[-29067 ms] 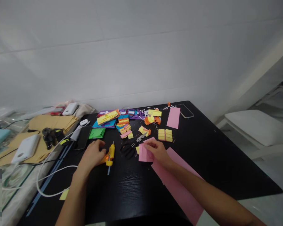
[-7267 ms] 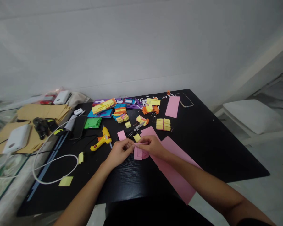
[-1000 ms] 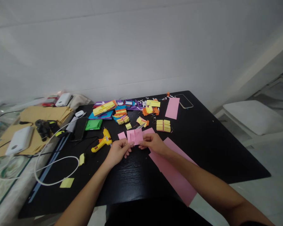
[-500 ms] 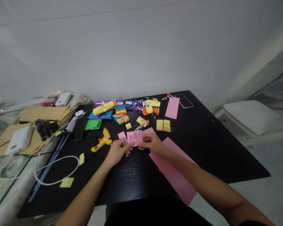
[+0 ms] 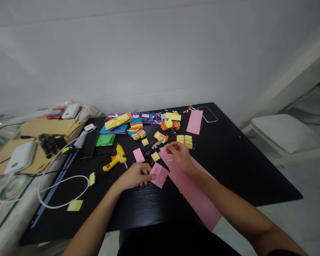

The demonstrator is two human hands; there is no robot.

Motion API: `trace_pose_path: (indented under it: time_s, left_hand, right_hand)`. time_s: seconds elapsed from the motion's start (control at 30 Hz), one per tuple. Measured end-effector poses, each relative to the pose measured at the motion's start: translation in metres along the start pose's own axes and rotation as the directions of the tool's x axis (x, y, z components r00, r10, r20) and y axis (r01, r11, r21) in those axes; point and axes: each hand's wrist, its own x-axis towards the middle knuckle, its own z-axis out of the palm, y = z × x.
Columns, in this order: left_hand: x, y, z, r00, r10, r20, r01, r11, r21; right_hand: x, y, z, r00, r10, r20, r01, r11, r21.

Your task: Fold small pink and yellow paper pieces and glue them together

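My left hand [image 5: 137,175] pinches the left edge of a small folded pink paper [image 5: 160,176], which shows crease lines and a layered, pointed flap. Further right, my right hand [image 5: 180,155] is over the long pink paper sheets [image 5: 200,199], its fingers loosely bent and nothing visible in them. Scissors [image 5: 156,144] lie just beyond its fingertips. Close by are a small yellow square of paper [image 5: 155,156] and a small pink rectangle of paper [image 5: 138,155].
A yellow glue gun [image 5: 116,159] lies left of centre. Coloured paper bundles [image 5: 118,122] and scraps spread along the back. A banded yellow bundle [image 5: 185,140] and another pink sheet [image 5: 194,122] are at right. A white cable [image 5: 62,206] loops at left.
My right hand has let go of the folded pink paper and moved up and right over the pink sheets. My left hand has lowered and turned the folded paper, uncovering the yellow square and scissors.
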Motion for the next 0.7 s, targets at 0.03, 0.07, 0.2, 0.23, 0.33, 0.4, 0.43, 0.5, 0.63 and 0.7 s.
trace_pose_path:
  time_s: [0.03,0.07,0.2,0.23,0.33,0.4,0.43,0.5,0.63,0.7]
  left_hand:
    - [-0.001,0.001,0.000,0.999,0.013,-0.033,-0.011,0.999,0.042]
    - [-0.002,0.002,0.000,0.996,0.034,-0.080,-0.027,0.996,0.086]
    - [-0.001,0.001,0.000,0.946,0.189,-0.265,-0.107,0.949,0.296]
    - [0.000,0.000,0.000,0.924,0.236,-0.300,-0.132,0.935,0.329]
    - [0.003,-0.003,0.003,0.861,0.364,-0.356,-0.237,0.906,0.350]
    - [0.004,-0.004,0.007,0.825,0.448,-0.345,-0.331,0.877,0.349]
    - [0.005,-0.005,0.009,0.804,0.492,-0.333,-0.373,0.854,0.361]
    - [0.006,-0.006,0.011,0.767,0.565,-0.304,-0.436,0.807,0.398]
    - [0.007,-0.008,0.011,0.735,0.620,-0.276,-0.475,0.760,0.444]
    - [0.007,-0.009,0.011,0.735,0.622,-0.269,-0.475,0.756,0.451]
  right_hand:
    - [0.000,0.000,0.000,0.999,0.030,0.028,-0.030,1.000,0.005]
    - [0.000,-0.001,-0.001,0.997,0.059,0.056,-0.059,0.998,0.005]
    - [-0.003,-0.001,0.000,0.976,0.146,0.163,-0.151,0.988,0.022]
    - [-0.003,0.000,0.000,0.966,0.159,0.205,-0.168,0.985,0.025]
    - [-0.006,0.002,0.003,0.889,0.214,0.405,-0.217,0.975,-0.040]
    - [-0.010,0.003,0.006,0.814,0.254,0.523,-0.231,0.967,-0.109]
    - [-0.012,0.003,0.007,0.791,0.264,0.552,-0.231,0.964,-0.130]
    - [-0.015,0.004,0.009,0.771,0.274,0.575,-0.226,0.962,-0.155]
    - [-0.017,0.004,0.009,0.774,0.273,0.571,-0.213,0.962,-0.172]
    - [-0.017,0.004,0.009,0.783,0.274,0.558,-0.216,0.962,-0.170]
